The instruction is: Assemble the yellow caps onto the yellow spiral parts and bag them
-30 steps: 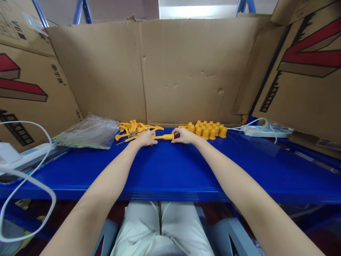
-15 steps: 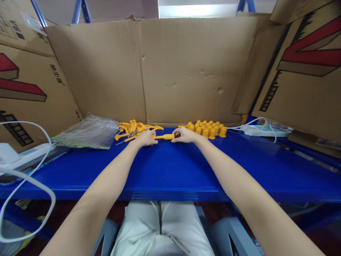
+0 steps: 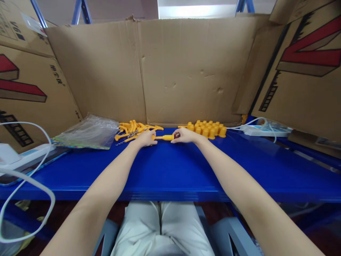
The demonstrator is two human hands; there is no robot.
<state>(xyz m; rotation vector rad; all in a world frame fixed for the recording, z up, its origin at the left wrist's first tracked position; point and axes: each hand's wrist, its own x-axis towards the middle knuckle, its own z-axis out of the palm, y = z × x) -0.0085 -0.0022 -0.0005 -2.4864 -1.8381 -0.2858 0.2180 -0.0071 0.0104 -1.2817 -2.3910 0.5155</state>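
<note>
The yellow threaded part (image 3: 166, 137) sits toward the blue table's (image 3: 170, 167) 12 o'clock side, long axis 9-to-3 o'clock (broader section toward 3). The left hand (image 3: 145, 138) grips one end; the right hand (image 3: 184, 135) pinches the other.

A makeshift workshop is suggested by the glossy blue bench (image 3: 173, 163), which is walled in by a cardboard sheet (image 3: 186, 71) at the back and large printed cartons (image 3: 54, 94) at the sides. Batch work is indicated by the many identical yellow caps (image 3: 212, 133), the heaped yellow handles (image 3: 132, 125) with metal spirals, and the stacked clear plastic bags (image 3: 90, 134).
</note>
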